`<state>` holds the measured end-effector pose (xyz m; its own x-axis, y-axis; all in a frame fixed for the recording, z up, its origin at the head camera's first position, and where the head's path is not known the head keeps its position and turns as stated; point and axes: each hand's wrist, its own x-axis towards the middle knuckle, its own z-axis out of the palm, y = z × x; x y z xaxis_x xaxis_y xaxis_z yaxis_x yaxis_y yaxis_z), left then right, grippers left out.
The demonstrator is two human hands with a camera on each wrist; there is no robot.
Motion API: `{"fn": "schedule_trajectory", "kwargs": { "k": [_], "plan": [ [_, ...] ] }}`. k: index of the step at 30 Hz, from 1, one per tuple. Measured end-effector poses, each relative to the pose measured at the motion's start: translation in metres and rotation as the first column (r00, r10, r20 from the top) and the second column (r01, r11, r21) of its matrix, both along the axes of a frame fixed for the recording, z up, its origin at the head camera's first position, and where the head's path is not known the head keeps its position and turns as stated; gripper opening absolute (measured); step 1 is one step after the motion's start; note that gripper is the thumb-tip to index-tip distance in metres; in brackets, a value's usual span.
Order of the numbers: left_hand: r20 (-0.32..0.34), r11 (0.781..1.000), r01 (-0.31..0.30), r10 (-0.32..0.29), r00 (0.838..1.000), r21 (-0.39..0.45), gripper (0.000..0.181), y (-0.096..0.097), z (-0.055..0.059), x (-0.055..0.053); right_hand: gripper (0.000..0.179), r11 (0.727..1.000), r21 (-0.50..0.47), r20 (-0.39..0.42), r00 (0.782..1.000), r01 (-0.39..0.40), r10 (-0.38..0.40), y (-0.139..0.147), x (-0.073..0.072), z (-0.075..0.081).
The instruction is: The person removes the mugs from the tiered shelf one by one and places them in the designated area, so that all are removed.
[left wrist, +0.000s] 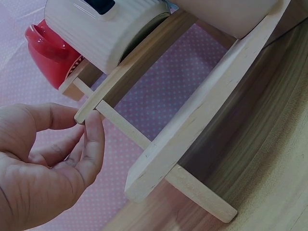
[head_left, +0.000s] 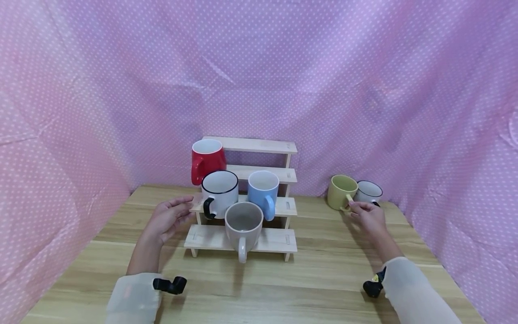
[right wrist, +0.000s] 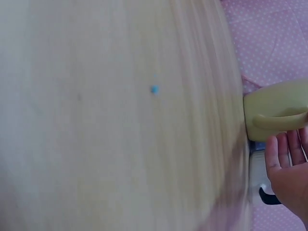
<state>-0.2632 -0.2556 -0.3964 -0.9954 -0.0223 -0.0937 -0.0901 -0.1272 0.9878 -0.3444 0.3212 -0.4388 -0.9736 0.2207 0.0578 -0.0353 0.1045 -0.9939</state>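
My left hand [head_left: 171, 218] pinches the left end of the second step of a wooden tiered rack [head_left: 202, 240]; the left wrist view shows finger and thumb [left wrist: 95, 139] on that board's end. My right hand [head_left: 369, 218] pinches the handle of an olive-yellow mug [head_left: 337, 195], which stands at the back right of the table. In the right wrist view some fingers [right wrist: 272, 151] lie below the handle, and the pinch itself is cut off by the frame edge. Directly behind the yellow mug stands a white mug with a dark rim [head_left: 369, 191].
The rack carries a red mug [head_left: 214, 159] at upper left, a black-rimmed white mug [head_left: 226, 200] and a light blue mug [head_left: 261, 191] on the second step, and a beige mug [head_left: 247, 236] on the lowest. Pink dotted cloth [head_left: 259, 90] surrounds the wooden table [head_left: 315, 279].
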Motion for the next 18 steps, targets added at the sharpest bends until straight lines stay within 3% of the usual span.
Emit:
{"fn": "schedule_trajectory", "kwargs": {
  "k": [7, 10, 18],
  "plan": [
    [-0.005, 1.000, 0.003, -0.003, 1.000, -0.006, 0.048, 0.001, 0.000, 0.001, 0.022, 0.997, 0.071, -0.068, 0.998, -0.016, 0.020, 0.002, 0.002, 0.018],
    [-0.008, 1.000, 0.002, -0.002, 1.000, -0.008, 0.048, 0.002, 0.000, 0.000, 0.028, 0.988, 0.152, -0.092, 0.996, -0.005, 0.019, 0.001, 0.002, 0.030],
    [-0.003, 1.000, 0.004, -0.004, 1.000, -0.025, 0.048, 0.001, 0.000, 0.001, 0.042, 0.894, 0.443, -0.182, 0.983, 0.069, 0.014, -0.010, -0.003, 0.061]
  ]
}}
